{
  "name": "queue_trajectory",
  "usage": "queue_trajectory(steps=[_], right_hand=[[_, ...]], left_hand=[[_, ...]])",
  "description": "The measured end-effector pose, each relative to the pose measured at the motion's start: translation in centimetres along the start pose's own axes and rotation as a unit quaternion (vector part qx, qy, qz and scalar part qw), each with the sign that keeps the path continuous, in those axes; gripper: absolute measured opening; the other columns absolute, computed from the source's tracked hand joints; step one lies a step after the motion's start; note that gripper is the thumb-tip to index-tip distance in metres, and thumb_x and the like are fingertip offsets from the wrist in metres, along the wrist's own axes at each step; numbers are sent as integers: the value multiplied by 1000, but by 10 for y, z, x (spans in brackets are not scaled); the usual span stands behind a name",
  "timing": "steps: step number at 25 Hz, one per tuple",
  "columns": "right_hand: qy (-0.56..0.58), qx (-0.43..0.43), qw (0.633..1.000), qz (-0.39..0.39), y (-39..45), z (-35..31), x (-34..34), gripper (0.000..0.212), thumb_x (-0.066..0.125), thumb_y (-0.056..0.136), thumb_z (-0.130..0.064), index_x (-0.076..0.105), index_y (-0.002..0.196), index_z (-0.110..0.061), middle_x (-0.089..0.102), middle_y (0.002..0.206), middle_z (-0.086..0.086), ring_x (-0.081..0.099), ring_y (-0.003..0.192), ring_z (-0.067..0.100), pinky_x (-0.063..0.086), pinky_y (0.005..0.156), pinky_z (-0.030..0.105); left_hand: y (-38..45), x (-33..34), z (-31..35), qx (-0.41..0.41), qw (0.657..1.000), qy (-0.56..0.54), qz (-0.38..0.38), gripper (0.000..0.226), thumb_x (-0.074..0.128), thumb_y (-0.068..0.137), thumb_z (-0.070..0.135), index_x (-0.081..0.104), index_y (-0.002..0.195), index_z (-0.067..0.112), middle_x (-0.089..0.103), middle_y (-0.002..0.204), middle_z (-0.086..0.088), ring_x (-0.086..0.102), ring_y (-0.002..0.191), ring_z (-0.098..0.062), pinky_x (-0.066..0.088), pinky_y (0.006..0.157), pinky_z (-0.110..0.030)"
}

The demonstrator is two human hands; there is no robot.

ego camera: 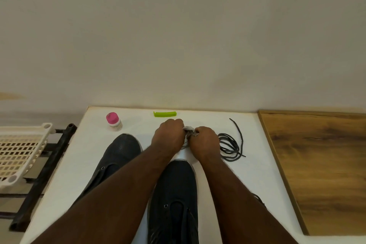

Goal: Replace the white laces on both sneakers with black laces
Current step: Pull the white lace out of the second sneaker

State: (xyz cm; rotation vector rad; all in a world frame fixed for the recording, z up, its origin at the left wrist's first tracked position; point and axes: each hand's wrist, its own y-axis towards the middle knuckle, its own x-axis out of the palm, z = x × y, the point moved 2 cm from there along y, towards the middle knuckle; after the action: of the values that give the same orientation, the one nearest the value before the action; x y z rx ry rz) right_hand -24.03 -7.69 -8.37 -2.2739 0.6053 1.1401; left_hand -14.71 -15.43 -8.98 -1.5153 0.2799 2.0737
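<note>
Home: white table [208, 164]; basket [19, 150]

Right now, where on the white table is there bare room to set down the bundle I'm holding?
Bare patches: between the pink-capped bottle and the green clip; along the white table edge beside the wooden board. Crowded: around both hands, the coiled black lace and two dark sneakers.
</note>
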Motion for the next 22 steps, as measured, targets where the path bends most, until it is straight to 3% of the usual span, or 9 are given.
queue_trajectory(steps=[4, 7, 11, 14, 17, 19, 21, 22], right_hand=[[-43, -12, 999, -15, 1, -4, 3, 25, 46, 100, -15, 68, 105, -4, 68, 107, 14, 63, 95, 23, 39, 74, 24], [-34, 1, 999, -10, 1, -3, 3, 25, 49, 101, -18, 69, 106, -4, 70, 105, 12, 65, 97, 23, 40, 74, 24], [-10, 5, 1000, -7, -3, -1, 3, 25, 52, 101, -22, 71, 107, -6, 72, 104, 12, 65, 90, 21, 46, 75, 26], [40, -5, 999, -4, -5, 2, 0, 36, 58, 99, -26, 62, 130, -8, 66, 126, 12, 63, 114, 24, 48, 93, 31], [128, -36, 991, -29, -9, 1, -2, 56, 61, 97, -22, 44, 149, -10, 53, 146, 10, 51, 133, 25, 39, 110, 35], [192, -52, 979, -43, -15, -3, -7, 56, 60, 97, -14, 43, 150, -13, 51, 148, 5, 51, 132, 21, 39, 108, 27], [279, -51, 958, -38, -22, -5, -16, 48, 63, 95, -10, 53, 141, -19, 60, 137, 1, 60, 115, 14, 47, 95, 20], [324, -42, 944, -31, -26, -7, -20, 40, 65, 93, -9, 60, 131, -23, 66, 128, 0, 64, 107, 13, 53, 89, 22]], left_hand=[[5, 6, -3, 0, 998, 44, -42, 20, 65, 91, 19, 64, 110, 12, 66, 104, -7, 61, 94, -23, 47, 82, -31], [10, 7, -1, -4, 993, 89, -78, 21, 67, 89, 21, 70, 108, 13, 68, 101, -7, 55, 81, -19, 44, 78, -29], [10, 4, -3, -8, 999, 41, -23, 15, 60, 92, 20, 69, 102, 14, 54, 77, 0, 52, 74, -17, 44, 70, -29], [-3, -2, -1, 12, 1000, 24, 5, 15, 58, 96, 19, 65, 109, 16, 65, 95, -4, 57, 81, -18, 51, 80, -31], [-19, -17, 3, 44, 999, -8, 24, 17, 54, 99, 19, 63, 113, 15, 69, 104, -6, 63, 89, -22, 52, 86, -34], [-27, -31, 5, 56, 997, -45, 28, 19, 51, 101, 19, 65, 114, 14, 70, 103, -6, 64, 90, -22, 50, 83, -31], [-35, -47, 5, 48, 994, -91, 27, 21, 48, 102, 20, 67, 111, 13, 70, 101, -6, 63, 88, -21, 45, 77, -26], [-40, -55, 4, 39, 992, -114, 29, 21, 48, 102, 20, 67, 109, 13, 70, 98, -5, 63, 86, -20, 42, 73, -22]])
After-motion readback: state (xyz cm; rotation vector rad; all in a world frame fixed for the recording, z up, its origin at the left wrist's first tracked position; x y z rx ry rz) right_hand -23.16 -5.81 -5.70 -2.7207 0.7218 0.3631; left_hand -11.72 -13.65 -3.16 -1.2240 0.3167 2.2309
